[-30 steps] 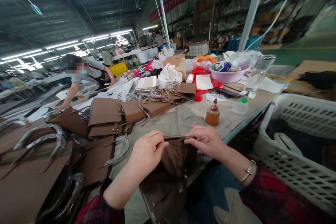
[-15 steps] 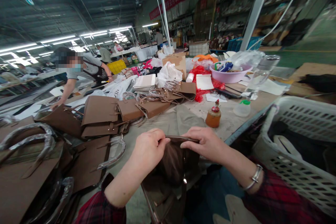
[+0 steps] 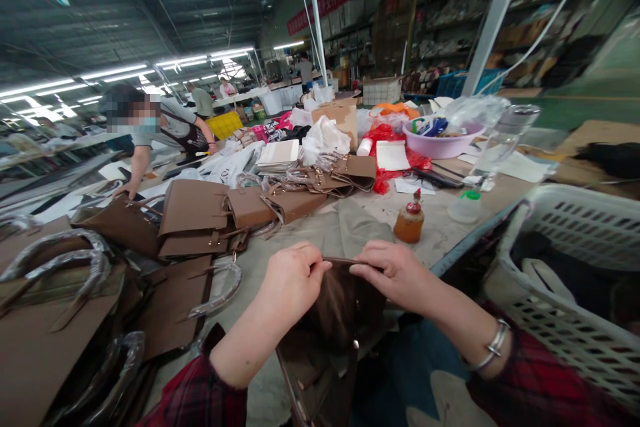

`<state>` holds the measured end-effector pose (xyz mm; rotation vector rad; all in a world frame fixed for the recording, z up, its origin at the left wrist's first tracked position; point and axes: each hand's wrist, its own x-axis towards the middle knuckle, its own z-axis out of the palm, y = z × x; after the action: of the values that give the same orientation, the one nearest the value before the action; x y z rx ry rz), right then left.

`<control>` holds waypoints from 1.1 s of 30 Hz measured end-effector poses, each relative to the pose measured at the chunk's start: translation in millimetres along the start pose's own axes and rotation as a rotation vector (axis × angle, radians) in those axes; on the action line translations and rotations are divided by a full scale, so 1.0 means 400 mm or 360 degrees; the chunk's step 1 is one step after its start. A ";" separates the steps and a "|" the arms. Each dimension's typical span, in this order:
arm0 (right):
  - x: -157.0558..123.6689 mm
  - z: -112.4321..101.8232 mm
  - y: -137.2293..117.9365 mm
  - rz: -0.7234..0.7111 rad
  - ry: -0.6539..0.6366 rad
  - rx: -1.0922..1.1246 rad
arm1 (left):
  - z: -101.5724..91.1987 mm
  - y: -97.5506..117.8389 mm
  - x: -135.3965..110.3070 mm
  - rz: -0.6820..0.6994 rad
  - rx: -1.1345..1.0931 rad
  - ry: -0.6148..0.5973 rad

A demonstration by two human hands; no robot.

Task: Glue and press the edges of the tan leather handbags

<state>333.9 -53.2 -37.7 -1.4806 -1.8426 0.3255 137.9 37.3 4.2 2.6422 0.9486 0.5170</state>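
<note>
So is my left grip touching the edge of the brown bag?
Touching. The head view shows the left grip, its thumb and fingers pinching the upper edge of the brown bag.

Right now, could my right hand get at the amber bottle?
Probably yes: the amber bottle stands just beyond your right hand with nothing visible between, though that hand pinches the brown bag.

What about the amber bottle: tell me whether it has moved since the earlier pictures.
No. The amber bottle stands in the same spot beside the green-capped container; only the camera view has shifted slightly.
</note>
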 end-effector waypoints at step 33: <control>-0.036 -0.039 -0.031 -0.0049 -0.0047 -0.0685 | 0.018 0.037 0.014 0.0202 0.0306 0.0001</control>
<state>336.4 -74.0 -24.8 -1.7325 -2.0439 -0.0737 153.3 28.9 4.7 2.8893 0.8749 0.4765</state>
